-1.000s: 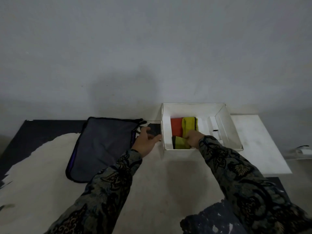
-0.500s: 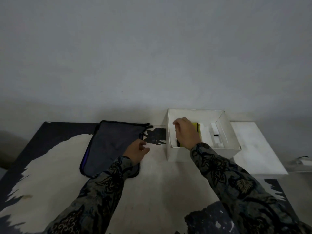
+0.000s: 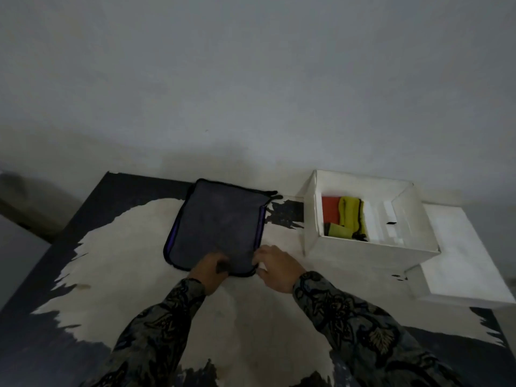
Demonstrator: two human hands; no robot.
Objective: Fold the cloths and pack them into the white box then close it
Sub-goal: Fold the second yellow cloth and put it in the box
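While both the left hand (image 3: 208, 268) and right hand (image 3: 275, 268) seemingly pinch its near edge, the grey cloth (image 3: 220, 227) lies lengthwise away.

Left hand (image 3: 208, 268) fingertips hidden under dark cloth (image 3: 220, 227), sleeves cut off at bottom edge

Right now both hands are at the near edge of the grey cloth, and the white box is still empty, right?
Not quite. The head view shows the white box already holds an orange cloth and yellow cloths. Both the left hand and right hand are at the grey cloth's near edge.
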